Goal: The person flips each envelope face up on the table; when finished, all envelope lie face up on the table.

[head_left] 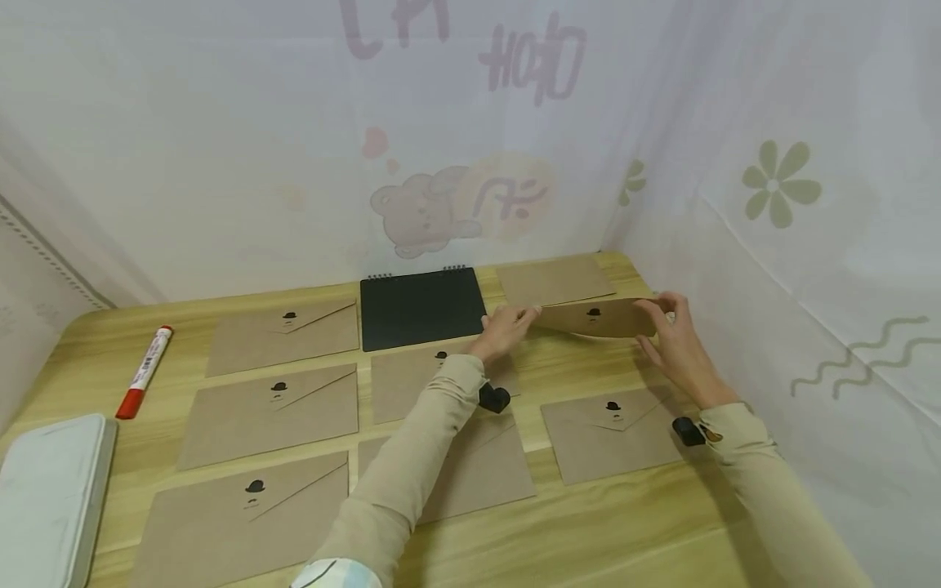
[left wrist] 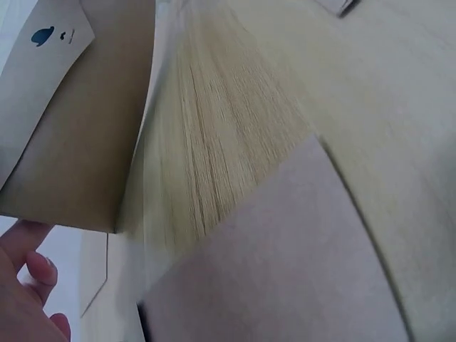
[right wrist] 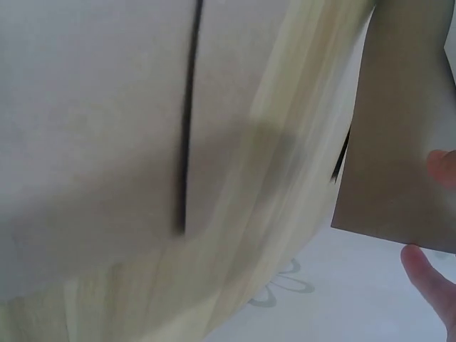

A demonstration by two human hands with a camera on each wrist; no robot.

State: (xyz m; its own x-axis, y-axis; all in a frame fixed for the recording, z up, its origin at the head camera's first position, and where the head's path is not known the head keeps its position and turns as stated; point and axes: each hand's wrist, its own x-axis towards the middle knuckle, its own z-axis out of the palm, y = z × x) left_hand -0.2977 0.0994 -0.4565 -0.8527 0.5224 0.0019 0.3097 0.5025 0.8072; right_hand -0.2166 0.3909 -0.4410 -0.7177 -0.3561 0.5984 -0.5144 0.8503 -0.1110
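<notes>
A brown paper envelope (head_left: 595, 320), printed with a small black hat, is tilted up off the table at the back right. At its left end my left hand (head_left: 507, 331) pinches the edge; the left wrist view shows that hand's fingers (left wrist: 39, 269) curled at the envelope's short side. My right hand (head_left: 680, 351) holds the other end, thumb on the printed face. Another envelope (head_left: 555, 280) lies flat behind the raised one, and a third envelope (head_left: 613, 433) lies in front of it.
Several more envelopes (head_left: 275, 416) lie in rows at left and centre. A black spiral-bound pad (head_left: 421, 310) sits against the back curtain (head_left: 279, 163). At left are a red-capped marker (head_left: 145, 371) and a white case (head_left: 51, 498). A curtain also borders the right side.
</notes>
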